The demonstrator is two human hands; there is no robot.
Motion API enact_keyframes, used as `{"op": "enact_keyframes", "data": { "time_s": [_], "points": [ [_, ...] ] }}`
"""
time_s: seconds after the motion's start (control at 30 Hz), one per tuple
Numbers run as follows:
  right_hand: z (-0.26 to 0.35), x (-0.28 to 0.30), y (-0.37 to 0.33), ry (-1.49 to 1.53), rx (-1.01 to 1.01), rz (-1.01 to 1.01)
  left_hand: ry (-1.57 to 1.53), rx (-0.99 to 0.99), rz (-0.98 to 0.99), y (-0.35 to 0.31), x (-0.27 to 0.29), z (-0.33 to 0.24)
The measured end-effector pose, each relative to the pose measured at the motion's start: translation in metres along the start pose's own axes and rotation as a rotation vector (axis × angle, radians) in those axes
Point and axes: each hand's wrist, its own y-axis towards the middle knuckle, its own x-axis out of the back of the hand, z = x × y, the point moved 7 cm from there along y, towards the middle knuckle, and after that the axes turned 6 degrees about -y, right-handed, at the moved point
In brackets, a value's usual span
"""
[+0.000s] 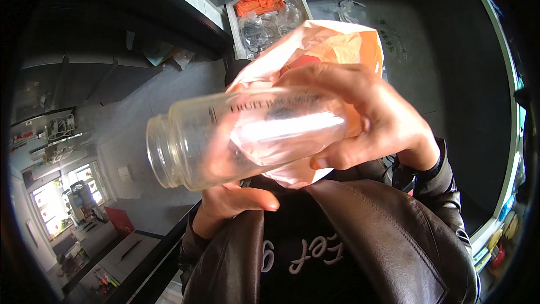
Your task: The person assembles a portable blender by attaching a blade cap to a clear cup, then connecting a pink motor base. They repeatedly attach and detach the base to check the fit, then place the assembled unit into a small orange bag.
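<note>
Across the middle of the view lies a clear glass bottle (194,129), tilted on its side with its wide threaded mouth to the left. It looks empty, and dark lettering is printed on its side. My right hand (374,110) is closed around the bottom end of the bottle, thumb underneath. Behind it is a crumpled pale pink and orange bag (292,50), its opening spread toward the far side. My left hand (225,205) is behind and below the bottle, partly seen through the glass. It appears to grip the bag, though its fingers are partly hidden.
Beyond the bag, an open drawer (243,45) holds an orange bundle (260,4) and clear plastic bags (261,29). More clear plastic (349,8) lies to its right. Dark cabinet fronts (50,81) and a bright window (50,202) are at left. Colourful items (498,253) line the right edge.
</note>
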Motion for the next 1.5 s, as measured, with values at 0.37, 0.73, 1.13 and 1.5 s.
{"op": "enact_keyframes", "data": {
  "time_s": [0.37,0.73,1.13,1.5],
  "points": [
    [-0.019,-0.003,0.015,-0.056,0.115,0.099,0.090,0.014,-0.255,-0.005,0.019,0.005],
    [-0.069,-0.043,0.037,-0.210,-0.206,0.283,-0.041,0.022,-0.023,-0.011,0.024,0.030],
    [-0.085,-0.058,0.036,-0.165,-0.248,0.376,-0.019,-0.003,0.053,-0.024,0.026,0.017],
    [-0.107,-0.070,0.026,-0.256,-0.336,0.275,0.080,-0.060,0.130,-0.015,0.018,0.029]
  ]
}}
